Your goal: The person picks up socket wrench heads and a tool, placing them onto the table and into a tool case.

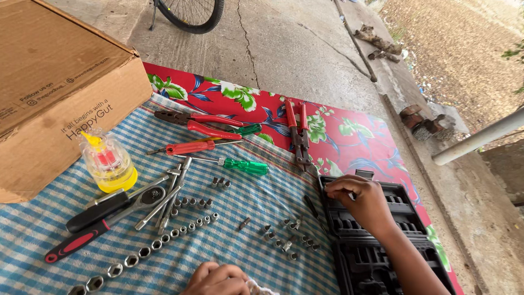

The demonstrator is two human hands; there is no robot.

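My right hand [361,199] reaches into the top left corner of an open black socket-set case [404,229], fingertips curled onto the case's edge; I cannot see anything held in it. My left hand [217,279] rests as a fist on the blue checked cloth [33,235] at the bottom edge, touching a bit of white cloth. Several small sockets [286,237] lie loose between the hands. A row of larger sockets [144,252] runs diagonally at the lower left.
A ratchet wrench [117,210], extension bars [169,199], green screwdrivers [245,166], red pliers [199,124], red cutters [297,131] and a yellow screwdriver-bit jar [109,164] lie on the cloth. Cardboard box [49,93] at left. Bicycle wheel [191,13] and concrete floor behind.
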